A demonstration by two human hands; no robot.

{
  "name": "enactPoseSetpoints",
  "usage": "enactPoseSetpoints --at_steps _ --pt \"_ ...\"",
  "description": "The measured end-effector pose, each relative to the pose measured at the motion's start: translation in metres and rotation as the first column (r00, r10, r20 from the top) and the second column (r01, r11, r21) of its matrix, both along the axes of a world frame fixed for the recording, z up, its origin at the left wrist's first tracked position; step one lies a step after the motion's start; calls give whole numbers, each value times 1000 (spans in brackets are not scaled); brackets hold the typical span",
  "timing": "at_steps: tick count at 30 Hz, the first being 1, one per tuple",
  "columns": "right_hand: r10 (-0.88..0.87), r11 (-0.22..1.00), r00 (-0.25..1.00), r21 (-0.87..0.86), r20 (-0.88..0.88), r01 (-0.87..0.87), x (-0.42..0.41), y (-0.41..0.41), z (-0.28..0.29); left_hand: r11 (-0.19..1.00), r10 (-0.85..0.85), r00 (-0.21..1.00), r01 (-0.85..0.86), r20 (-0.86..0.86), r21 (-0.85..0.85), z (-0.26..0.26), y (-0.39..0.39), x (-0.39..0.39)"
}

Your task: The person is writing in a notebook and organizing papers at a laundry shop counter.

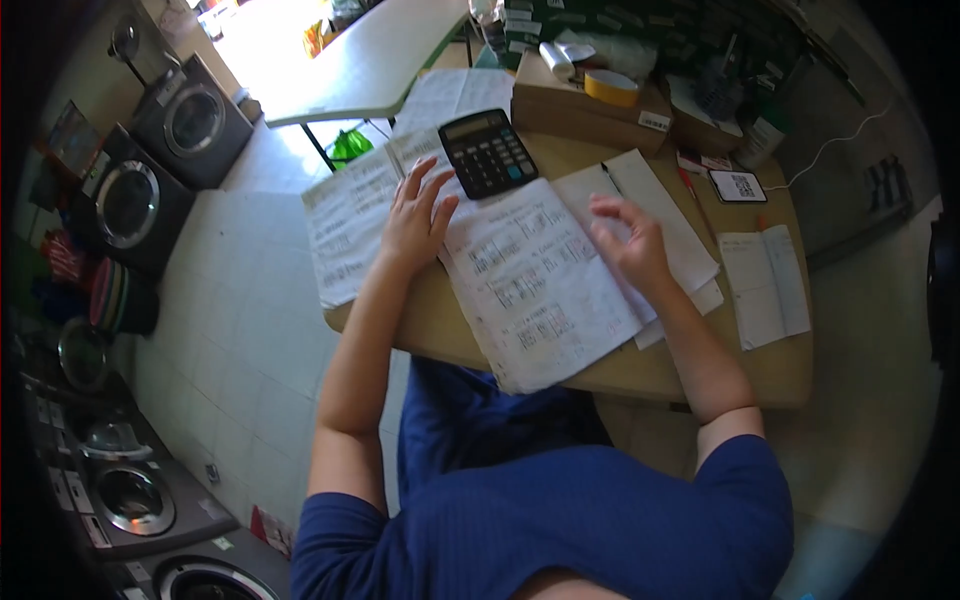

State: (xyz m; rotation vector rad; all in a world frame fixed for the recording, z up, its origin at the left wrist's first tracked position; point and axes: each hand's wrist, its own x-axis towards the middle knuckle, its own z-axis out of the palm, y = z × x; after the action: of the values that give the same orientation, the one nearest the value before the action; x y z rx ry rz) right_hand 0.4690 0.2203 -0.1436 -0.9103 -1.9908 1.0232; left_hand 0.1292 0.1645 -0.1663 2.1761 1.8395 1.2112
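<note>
My left hand [418,217], fingers spread and holding nothing, is over the handwritten papers [345,232] at the desk's left side. Just beyond its fingertips lies a black desktop calculator [487,154]. In front of me a sheet with handwritten notes and small tables [547,285] overhangs the near desk edge. My right hand [634,240] is at that sheet's right side, fingers curled and apart, with nothing visible in them. Whether it touches the paper I cannot tell. Under and beyond it are blank white sheets [671,232], with a black pen [611,180] on top.
A cardboard box [592,112] bearing a yellow tape roll [611,88] stands at the back. A phone [738,187] with a charging cable, a red pen [697,202] and a folded paper [765,285] lie right. Front-loading machines [127,202] line the left wall; a white table [367,67] stands beyond.
</note>
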Motion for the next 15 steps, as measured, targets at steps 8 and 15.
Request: enactPoseSetpoints --at_steps 8,15 --pt "-523 803 838 421 156 422 17 22 3 999 -17 981 7 -194 -49 6 -14 8" --pt "-463 852 814 429 352 300 25 34 -18 985 -14 986 -15 -165 -170 6 -17 11"
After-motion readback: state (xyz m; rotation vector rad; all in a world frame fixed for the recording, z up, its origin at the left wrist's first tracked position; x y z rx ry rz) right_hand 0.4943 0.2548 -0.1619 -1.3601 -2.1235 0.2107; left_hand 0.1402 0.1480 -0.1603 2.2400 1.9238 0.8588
